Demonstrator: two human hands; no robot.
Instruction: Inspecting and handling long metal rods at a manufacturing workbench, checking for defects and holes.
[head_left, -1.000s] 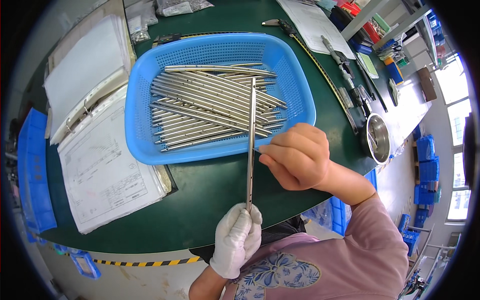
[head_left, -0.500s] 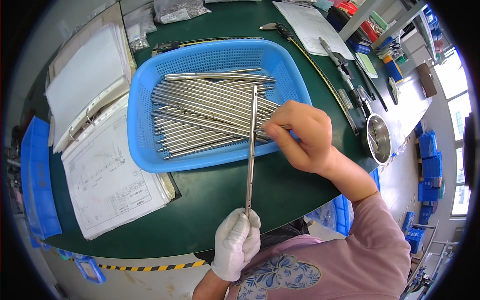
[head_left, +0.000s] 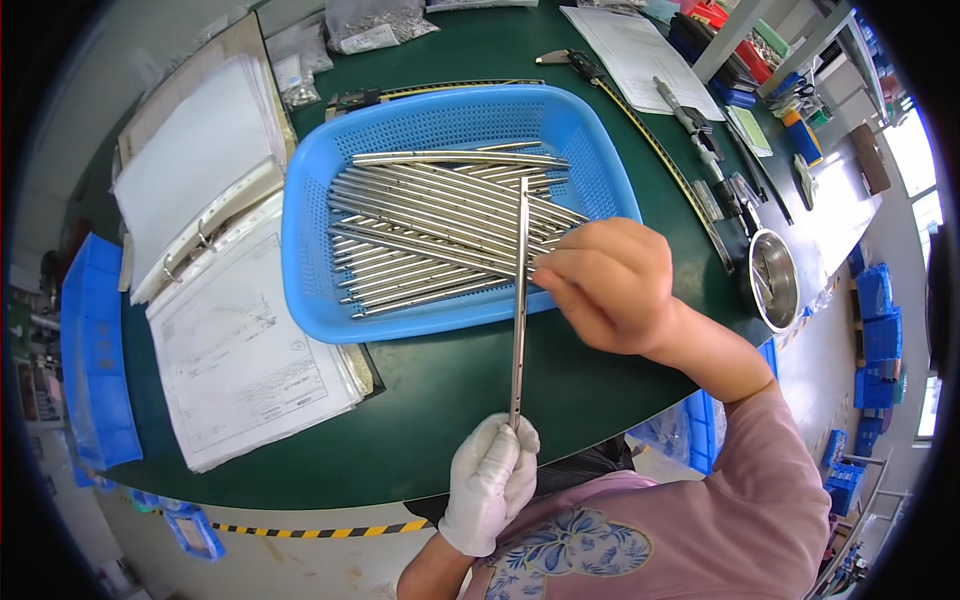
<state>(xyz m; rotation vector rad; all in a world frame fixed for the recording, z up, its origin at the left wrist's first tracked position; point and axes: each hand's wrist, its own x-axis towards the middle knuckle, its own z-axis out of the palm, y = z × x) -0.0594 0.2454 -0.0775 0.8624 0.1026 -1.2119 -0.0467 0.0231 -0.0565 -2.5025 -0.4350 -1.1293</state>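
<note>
My left hand, in a white glove, is closed round the near end of a slim steel rod with small holes along its side. The rod points away from me and its far part overlaps a blue plastic basket. Bare, my right hand pinches thumb and fingers together right beside the rod, about halfway up. A thin metal pin showed in these fingers a moment earlier; now they mostly hide it. Inside the basket lie several similar steel rods, piled across one another.
Left of the basket lies an open ring binder with drawings. To the right are a caliper, a micrometer and a round metal bowl. Bags of small parts lie at the back. A blue bin stands far left.
My right fingertips have come closer to the rod, and the thin pin between them shows less. The whole view has shifted slightly; my left hand keeps its grip.
</note>
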